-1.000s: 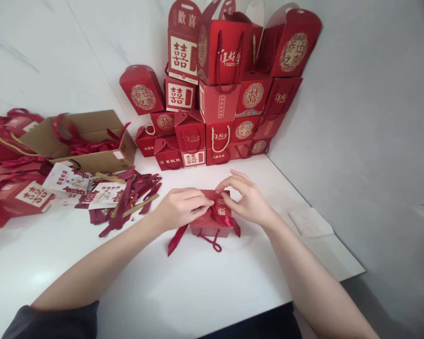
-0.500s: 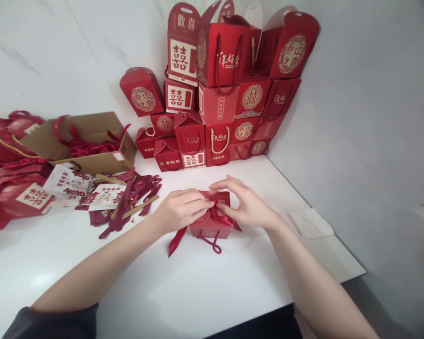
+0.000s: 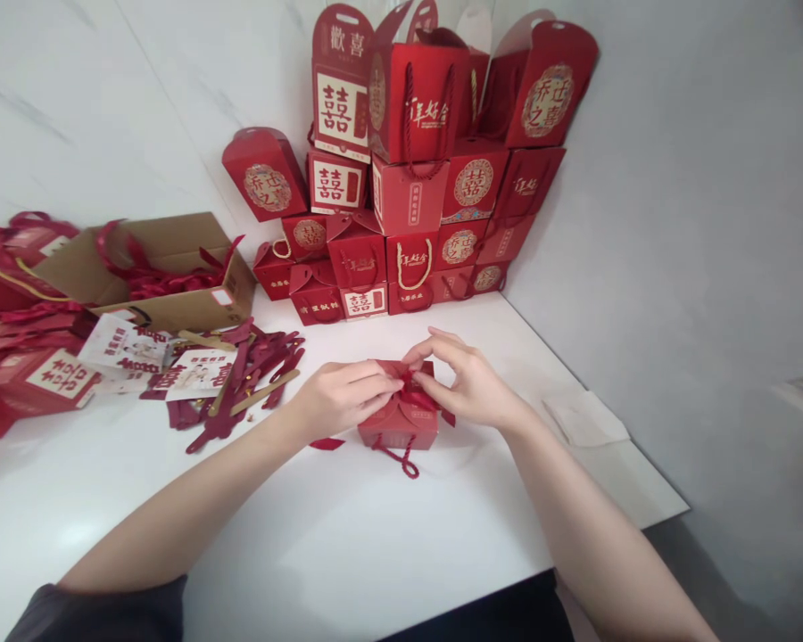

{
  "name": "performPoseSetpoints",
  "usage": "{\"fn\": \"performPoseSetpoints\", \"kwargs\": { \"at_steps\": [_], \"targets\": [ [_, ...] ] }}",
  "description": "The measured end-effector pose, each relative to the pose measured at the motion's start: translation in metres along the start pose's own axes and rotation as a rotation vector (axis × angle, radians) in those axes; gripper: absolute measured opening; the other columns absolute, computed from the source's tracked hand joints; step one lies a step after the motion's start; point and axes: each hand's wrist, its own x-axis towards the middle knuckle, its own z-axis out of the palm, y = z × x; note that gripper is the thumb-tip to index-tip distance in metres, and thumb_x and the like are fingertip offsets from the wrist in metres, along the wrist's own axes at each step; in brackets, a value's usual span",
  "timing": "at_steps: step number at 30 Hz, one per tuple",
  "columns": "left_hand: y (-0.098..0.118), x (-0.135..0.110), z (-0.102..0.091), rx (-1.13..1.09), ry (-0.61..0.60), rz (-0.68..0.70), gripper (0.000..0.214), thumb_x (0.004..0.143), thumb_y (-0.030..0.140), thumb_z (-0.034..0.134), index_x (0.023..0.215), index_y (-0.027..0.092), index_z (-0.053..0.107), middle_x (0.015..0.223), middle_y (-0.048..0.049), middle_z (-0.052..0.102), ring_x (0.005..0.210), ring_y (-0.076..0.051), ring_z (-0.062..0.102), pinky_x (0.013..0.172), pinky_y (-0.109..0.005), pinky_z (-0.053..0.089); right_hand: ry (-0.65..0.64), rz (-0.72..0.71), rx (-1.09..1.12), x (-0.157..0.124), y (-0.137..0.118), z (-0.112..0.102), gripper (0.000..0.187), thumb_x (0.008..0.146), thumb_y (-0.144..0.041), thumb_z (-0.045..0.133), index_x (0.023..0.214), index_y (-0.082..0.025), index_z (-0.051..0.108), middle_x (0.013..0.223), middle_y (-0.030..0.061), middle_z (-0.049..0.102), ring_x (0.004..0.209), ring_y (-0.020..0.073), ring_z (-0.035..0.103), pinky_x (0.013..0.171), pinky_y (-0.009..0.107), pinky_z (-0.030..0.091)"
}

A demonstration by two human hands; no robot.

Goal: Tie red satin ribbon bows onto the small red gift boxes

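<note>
Glossy white bench [image 3: 348, 535] lies below the left grip [image 3: 344, 392] and right grip [image 3: 472, 385]; both pinch shiny red ribbon [image 3: 418, 395], with small red cardboard box [image 3: 401, 432] just beneath them.

On your desk [image 3: 348, 544], the gift box [image 3: 400, 434] sits before stacked boxes [image 3: 411, 196] at the far right corner; left of them, a carton [image 3: 180, 310] holds ribbons [image 3: 167, 284].

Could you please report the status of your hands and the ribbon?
Left hand, right hand: both at red ribbon, grip unclear. Gift box: on table beneath. Stacked boxes: behind, apart from hands.
</note>
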Motion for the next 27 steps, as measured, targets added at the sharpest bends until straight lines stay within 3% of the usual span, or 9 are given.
{"fn": "performPoseSetpoints", "kwargs": {
  "at_steps": [3, 5, 8, 11, 14, 17, 22, 27],
  "targets": [
    [0.0, 0.0, 0.0, 0.001, 0.006, -0.001, 0.012, 0.084, 0.014, 0.061, 0.094, 0.018, 0.065, 0.086, 0.0006, 0.073, 0.075, -0.009, 0.069, 0.067, -0.018, 0.055, 0.009, 0.023, 0.004, 0.0, 0.0, 0.0, 0.029, 0.081, -0.01, 0.054, 0.107, -0.023, 0.056, 0.099, 0.0028, 0.065, 0.092, 0.0185, 0.062, 0.107, 0.046, 0.036],
    [0.0, -0.001, 0.0, 0.011, 0.007, 0.002, 0.012, 0.085, 0.014, 0.061, 0.095, 0.019, 0.065, 0.086, 0.0012, 0.073, 0.076, -0.009, 0.069, 0.067, -0.019, 0.054, -0.048, 0.036, 0.02, 0.0, 0.0, 0.002, 0.035, 0.08, -0.01, 0.054, 0.112, -0.023, 0.054, 0.104, 0.0031, 0.066, 0.098, 0.0195, 0.062, 0.109, 0.047, 0.033],
    [0.0, -0.001, 0.0, 0.032, 0.007, 0.012, 0.013, 0.084, 0.015, 0.062, 0.096, 0.019, 0.066, 0.086, 0.002, 0.073, 0.076, -0.009, 0.069, 0.066, -0.019, 0.054, -0.038, 0.031, 0.02, 0.001, 0.0, 0.004, 0.031, 0.078, -0.006, 0.051, 0.103, -0.024, 0.057, 0.098, -0.0003, 0.067, 0.091, 0.0168, 0.063, 0.112, 0.047, 0.026],
    [0.0, -0.001, 0.0, 0.043, 0.0, 0.019, 0.015, 0.083, 0.014, 0.063, 0.097, 0.019, 0.066, 0.088, 0.0027, 0.073, 0.074, -0.008, 0.069, 0.064, -0.019, 0.054, 0.054, 0.046, 0.003, 0.001, 0.001, 0.004, 0.029, 0.075, -0.004, 0.05, 0.096, -0.022, 0.056, 0.092, 0.0008, 0.064, 0.09, 0.0181, 0.06, 0.105, 0.043, 0.035],
    [0.0, -0.001, -0.001, 0.044, 0.0, 0.028, 0.014, 0.084, 0.015, 0.063, 0.097, 0.019, 0.066, 0.088, 0.0025, 0.073, 0.076, -0.008, 0.069, 0.066, -0.019, 0.054, -0.007, 0.049, 0.008, 0.002, -0.001, 0.004, 0.029, 0.075, -0.006, 0.052, 0.099, -0.022, 0.056, 0.097, 0.0032, 0.064, 0.092, 0.0205, 0.059, 0.097, 0.042, 0.041],
    [0.0, 0.0, -0.001, 0.037, 0.005, 0.039, 0.014, 0.085, 0.015, 0.061, 0.097, 0.019, 0.065, 0.085, 0.0024, 0.073, 0.075, -0.008, 0.069, 0.067, -0.019, 0.054, -0.037, 0.028, -0.013, 0.003, -0.002, 0.01, 0.023, 0.079, -0.007, 0.051, 0.094, -0.023, 0.057, 0.091, 0.0012, 0.065, 0.086, 0.019, 0.059, 0.103, 0.045, 0.035],
    [0.0, -0.001, -0.001, 0.073, 0.005, 0.077, 0.016, 0.087, 0.015, 0.057, 0.101, 0.02, 0.065, 0.087, 0.0016, 0.073, 0.079, -0.008, 0.069, 0.067, -0.018, 0.054, 0.22, 0.056, -0.245, 0.002, 0.005, 0.014, 0.018, 0.076, -0.006, 0.052, 0.084, -0.022, 0.055, 0.082, 0.0026, 0.06, 0.083, 0.0203, 0.058, 0.089, 0.039, 0.043],
    [0.0, -0.001, -0.002, 0.047, -0.003, 0.055, 0.014, 0.088, 0.015, 0.057, 0.098, 0.02, 0.065, 0.086, 0.0022, 0.073, 0.076, -0.008, 0.069, 0.068, -0.018, 0.054, 0.493, 0.153, -0.539, -0.003, 0.021, -0.012, 0.018, 0.078, -0.006, 0.049, 0.08, -0.022, 0.058, 0.085, 0.0067, 0.058, 0.084, 0.0243, 0.057, 0.081, 0.041, 0.044]
  ]
}}
